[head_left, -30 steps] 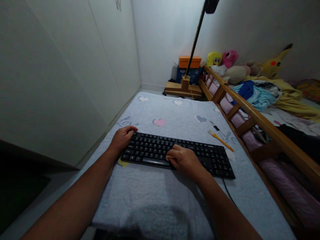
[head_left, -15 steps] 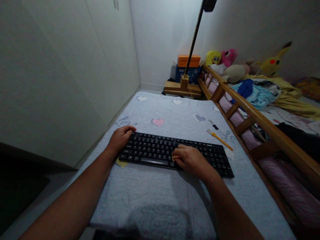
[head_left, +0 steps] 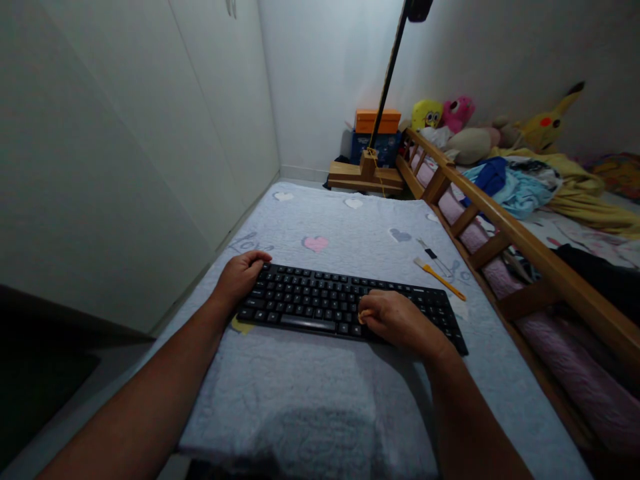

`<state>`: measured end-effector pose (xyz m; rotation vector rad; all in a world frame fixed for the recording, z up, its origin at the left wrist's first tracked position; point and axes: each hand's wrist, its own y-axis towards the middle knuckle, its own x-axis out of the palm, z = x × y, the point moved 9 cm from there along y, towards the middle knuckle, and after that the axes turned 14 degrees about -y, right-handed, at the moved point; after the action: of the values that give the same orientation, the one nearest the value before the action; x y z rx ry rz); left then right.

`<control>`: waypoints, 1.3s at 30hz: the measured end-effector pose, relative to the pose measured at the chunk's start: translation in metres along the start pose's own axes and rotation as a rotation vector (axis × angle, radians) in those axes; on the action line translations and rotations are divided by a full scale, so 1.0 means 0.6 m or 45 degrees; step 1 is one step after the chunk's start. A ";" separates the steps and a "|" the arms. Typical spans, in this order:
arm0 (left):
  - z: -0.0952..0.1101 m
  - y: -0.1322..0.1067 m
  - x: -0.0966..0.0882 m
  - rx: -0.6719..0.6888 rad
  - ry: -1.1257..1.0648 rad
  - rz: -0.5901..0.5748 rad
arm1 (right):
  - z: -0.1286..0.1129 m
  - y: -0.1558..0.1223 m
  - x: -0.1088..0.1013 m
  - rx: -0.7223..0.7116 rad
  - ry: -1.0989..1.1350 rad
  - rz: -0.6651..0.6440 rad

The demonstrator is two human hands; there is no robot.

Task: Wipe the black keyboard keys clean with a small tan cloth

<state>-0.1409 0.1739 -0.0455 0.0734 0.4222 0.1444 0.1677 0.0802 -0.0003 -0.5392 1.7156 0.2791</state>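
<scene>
A black keyboard (head_left: 307,300) lies flat on the cloth-covered table, slightly angled. My left hand (head_left: 243,277) is wrapped around its left end, thumb along the top corner. Over the keys right of the middle, my right hand (head_left: 393,317) is closed on a small orange piece of cloth (head_left: 366,315); only a bit of it shows between the fingers, and the rest is hidden. Behind the keyboard, at the right, lie a brush with a yellow handle (head_left: 440,279) and a thin tool with a black middle and a wire-like end (head_left: 431,254).
The table wears a pale blue cover (head_left: 300,373) with heart prints. A wooden bed rail (head_left: 500,230) runs along its right side. White cabinet doors (head_left: 150,133) stand left. Beyond the far edge are a wooden stand (head_left: 367,175) with a black pole and an orange box (head_left: 377,121).
My right hand has slid a little to the right over the keys with the orange cloth. My left hand and the keyboard have stayed in place.
</scene>
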 end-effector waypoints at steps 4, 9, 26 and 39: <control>0.002 0.000 -0.001 0.012 0.012 0.003 | 0.009 -0.003 0.001 0.016 0.030 -0.047; 0.000 0.001 -0.001 0.010 0.019 0.008 | 0.020 -0.009 -0.004 0.039 0.013 -0.069; 0.001 -0.001 -0.001 -0.006 -0.012 0.019 | -0.063 0.028 0.024 -0.030 -0.061 0.133; 0.002 -0.001 -0.001 0.013 0.013 0.005 | -0.021 0.007 0.001 -0.016 0.003 0.056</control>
<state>-0.1411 0.1730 -0.0442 0.0832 0.4330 0.1469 0.1548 0.0777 0.0014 -0.5119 1.7307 0.3209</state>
